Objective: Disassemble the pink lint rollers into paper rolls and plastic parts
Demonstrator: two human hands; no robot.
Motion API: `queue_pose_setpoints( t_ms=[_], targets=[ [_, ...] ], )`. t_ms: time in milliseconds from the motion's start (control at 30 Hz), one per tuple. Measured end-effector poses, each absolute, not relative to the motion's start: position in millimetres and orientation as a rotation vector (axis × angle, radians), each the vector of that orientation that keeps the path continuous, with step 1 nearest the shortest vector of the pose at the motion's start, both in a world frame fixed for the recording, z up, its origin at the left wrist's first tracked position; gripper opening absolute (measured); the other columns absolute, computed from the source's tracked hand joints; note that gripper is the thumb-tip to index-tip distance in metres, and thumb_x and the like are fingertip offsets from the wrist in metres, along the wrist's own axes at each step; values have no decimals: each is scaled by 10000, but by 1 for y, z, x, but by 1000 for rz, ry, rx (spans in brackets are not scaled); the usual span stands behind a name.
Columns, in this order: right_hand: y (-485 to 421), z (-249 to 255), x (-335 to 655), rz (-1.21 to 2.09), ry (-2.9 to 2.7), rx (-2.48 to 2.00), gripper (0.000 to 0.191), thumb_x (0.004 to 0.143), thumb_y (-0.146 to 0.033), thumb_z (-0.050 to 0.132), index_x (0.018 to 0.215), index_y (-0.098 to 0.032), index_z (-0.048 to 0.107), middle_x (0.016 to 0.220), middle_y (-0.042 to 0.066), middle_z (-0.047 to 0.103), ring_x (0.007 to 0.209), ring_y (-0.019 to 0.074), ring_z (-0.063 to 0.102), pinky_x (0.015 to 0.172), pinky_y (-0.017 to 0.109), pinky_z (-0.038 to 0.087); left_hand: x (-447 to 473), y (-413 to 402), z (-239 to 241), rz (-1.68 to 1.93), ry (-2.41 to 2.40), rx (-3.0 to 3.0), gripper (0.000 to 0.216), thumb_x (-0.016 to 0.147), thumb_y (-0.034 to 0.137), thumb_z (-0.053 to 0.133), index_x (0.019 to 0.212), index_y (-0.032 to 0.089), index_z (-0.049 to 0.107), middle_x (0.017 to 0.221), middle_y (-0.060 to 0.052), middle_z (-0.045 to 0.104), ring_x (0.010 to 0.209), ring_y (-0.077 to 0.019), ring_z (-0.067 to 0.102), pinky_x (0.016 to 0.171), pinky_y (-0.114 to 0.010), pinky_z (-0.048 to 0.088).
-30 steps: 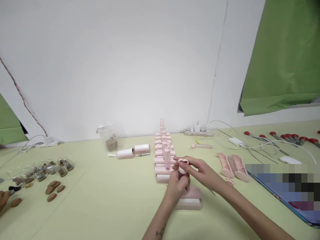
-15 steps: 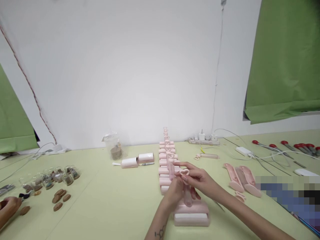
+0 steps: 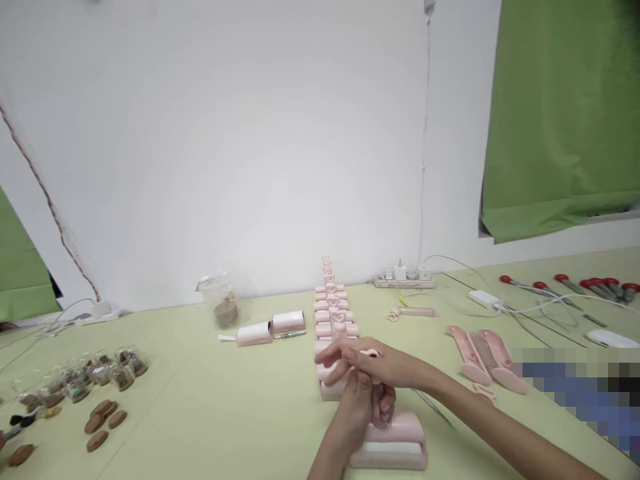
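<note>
A pink lint roller (image 3: 390, 453) with a white roll stands on the table in front of me, its handle upward. Around that handle my left hand (image 3: 356, 415) is closed. My right hand (image 3: 387, 363) grips its top at the heart-shaped end, with some fingers stretched out to the left. Both hands hide most of the handle. Behind them, similar pink lint rollers (image 3: 334, 317) with heart-shaped ends stand in a row towards the wall.
Pink shell parts (image 3: 493, 357) lie to the right, near red-tipped tools (image 3: 595, 285), cables and a power strip (image 3: 404, 282). Two white rolls (image 3: 273, 327) and a bag (image 3: 220, 303) are behind left. Glass jars (image 3: 83, 375) and brown discs (image 3: 103, 417) stand left, by another person's fingertips.
My right hand has turned over the top of the handle, its fingers now reaching left. My left hand has moved slightly lower and right. The view has shifted a little.
</note>
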State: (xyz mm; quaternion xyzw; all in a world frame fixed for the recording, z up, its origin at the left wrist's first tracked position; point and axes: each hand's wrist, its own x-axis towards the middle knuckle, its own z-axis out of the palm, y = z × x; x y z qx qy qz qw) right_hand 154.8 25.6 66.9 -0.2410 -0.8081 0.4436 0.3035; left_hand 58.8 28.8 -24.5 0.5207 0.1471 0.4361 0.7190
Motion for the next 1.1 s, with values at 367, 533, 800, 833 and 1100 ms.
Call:
queue_pose_setpoints(
  t_ms=[367, 533, 800, 833, 1100],
  targets=[
    [20, 47, 155, 1503, -1825, -767, 521, 849, -447, 483, 1280, -160, 427, 892, 94, 638, 765, 182, 611, 710, 297, 510, 79, 13, -10, 1084, 650, 795, 764, 288, 903, 390, 493, 166, 383, 284, 84, 218, 263, -5, 130, 320, -174, 41],
    [20, 43, 154, 1280, -1825, -538, 449, 848, -478, 440, 831, -103, 684, 927, 122, 623, 912, 229, 572, 825, 334, 460, 79, 7, -3, 1101, 776, 707, 697, 319, 849, 485, 456, 181, 342, 308, 88, 200, 295, -11, 153, 349, -181, 71],
    [16, 42, 152, 1278, -1879, -803, 426, 839, -430, 399, 710, -114, 653, 905, 74, 611, 492, 87, 530, 343, 128, 349, 78, 4, -10, 1098, 872, 755, 679, 405, 831, 477, 550, 171, 418, 320, 86, 191, 322, -33, 170, 371, -189, 101],
    [15, 41, 154, 1275, -1868, -850, 396, 837, -433, 401, 790, -127, 647, 922, 67, 603, 431, 64, 487, 320, 127, 328, 76, 5, -13, 1098, 838, 773, 688, 407, 835, 472, 571, 170, 414, 324, 90, 196, 322, -30, 167, 365, -183, 105],
    [-20, -9, 179, 864, -2009, -1342, 745, 679, -288, 606, 1329, -254, 244, 1319, 30, 300, 1195, 222, 304, 994, 311, 301, 41, 25, -18, 1138, 628, 1171, 591, 558, 694, 574, 802, 206, 347, 357, 114, 326, 285, -34, 208, 296, -144, 166]
  ],
)
